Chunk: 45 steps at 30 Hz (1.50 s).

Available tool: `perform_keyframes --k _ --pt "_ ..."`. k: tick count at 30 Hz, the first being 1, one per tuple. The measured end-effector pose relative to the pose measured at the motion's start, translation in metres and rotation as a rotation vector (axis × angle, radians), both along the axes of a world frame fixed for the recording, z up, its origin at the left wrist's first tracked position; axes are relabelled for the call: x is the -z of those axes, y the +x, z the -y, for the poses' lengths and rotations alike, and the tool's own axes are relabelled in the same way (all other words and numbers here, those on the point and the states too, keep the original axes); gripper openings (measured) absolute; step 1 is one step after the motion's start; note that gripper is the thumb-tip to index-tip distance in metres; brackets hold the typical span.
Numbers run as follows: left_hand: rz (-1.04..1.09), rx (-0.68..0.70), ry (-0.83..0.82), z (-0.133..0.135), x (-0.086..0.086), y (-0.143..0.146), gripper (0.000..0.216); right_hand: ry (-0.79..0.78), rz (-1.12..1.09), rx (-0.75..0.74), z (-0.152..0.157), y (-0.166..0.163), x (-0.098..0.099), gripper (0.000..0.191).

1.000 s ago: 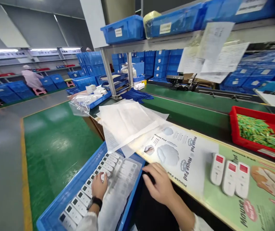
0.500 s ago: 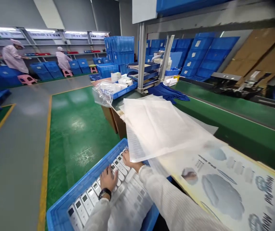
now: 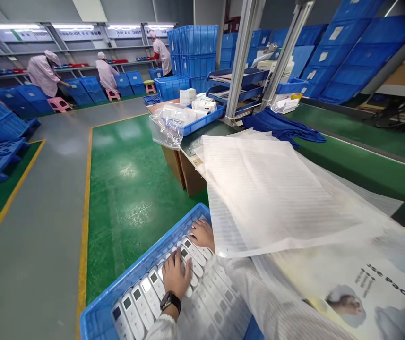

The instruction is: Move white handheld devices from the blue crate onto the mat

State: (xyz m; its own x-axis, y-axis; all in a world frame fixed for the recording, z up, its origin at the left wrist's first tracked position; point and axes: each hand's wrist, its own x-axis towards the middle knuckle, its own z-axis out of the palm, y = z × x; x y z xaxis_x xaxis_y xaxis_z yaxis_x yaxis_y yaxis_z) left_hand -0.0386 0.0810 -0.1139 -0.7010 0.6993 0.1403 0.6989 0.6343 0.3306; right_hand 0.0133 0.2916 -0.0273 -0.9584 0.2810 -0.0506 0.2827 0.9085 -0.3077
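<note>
One blue crate [image 3: 99,307], seven o'clock: white devices [image 3: 141,307] touched by left hand [image 3: 176,276], right hand [image 3: 202,234], both grasps undeterminable; white sheets [image 3: 259,193] spread on worktable [image 3: 191,143], three o'clock; workers [image 3: 108,73], ten.

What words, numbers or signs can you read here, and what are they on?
"se Pad": on the printed sheet; its beginning is unclear.
Too small: the lines of print beside those words.
Too small: markings on the white devices.
Too small: pale labels on the blue crates.
Too blurred: the wall panels.
</note>
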Motion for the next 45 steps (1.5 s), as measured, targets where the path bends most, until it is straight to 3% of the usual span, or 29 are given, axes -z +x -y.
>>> perform_keyframes --k 8,15,20,25,29,35,40,45 --pt "0.047 -0.006 -0.133 -0.015 -0.017 -0.010 0.058 0.006 0.035 -0.105 -0.014 -0.009 0.009 0.047" --pt "0.173 0.108 -0.185 -0.038 -0.024 -0.025 0.067 -0.003 0.046 -0.094 -0.015 -0.006 0.015 0.055" --pt "0.269 0.234 -0.128 -0.054 -0.023 -0.034 0.060 -0.003 0.072 -0.106 -0.016 -0.005 0.015 0.055" --pt "0.345 0.194 -0.153 -0.059 -0.020 -0.034 0.064 -0.010 0.118 -0.128 -0.015 -0.003 0.016 0.056" --pt "0.393 0.241 -0.180 -0.065 -0.020 -0.042 0.065 -0.032 0.152 -0.151 -0.013 -0.002 0.015 0.060" --pt "0.507 0.228 0.026 -0.062 -0.016 -0.033 0.087 -0.040 0.152 -0.108 -0.008 0.018 0.012 0.070" --pt "0.396 0.297 0.151 -0.055 -0.018 -0.012 0.069 -0.054 0.126 -0.042 0.001 0.053 0.003 0.059" --pt "0.270 0.392 0.168 -0.050 -0.028 0.003 0.055 -0.066 0.046 0.016 0.012 0.081 -0.014 0.056"
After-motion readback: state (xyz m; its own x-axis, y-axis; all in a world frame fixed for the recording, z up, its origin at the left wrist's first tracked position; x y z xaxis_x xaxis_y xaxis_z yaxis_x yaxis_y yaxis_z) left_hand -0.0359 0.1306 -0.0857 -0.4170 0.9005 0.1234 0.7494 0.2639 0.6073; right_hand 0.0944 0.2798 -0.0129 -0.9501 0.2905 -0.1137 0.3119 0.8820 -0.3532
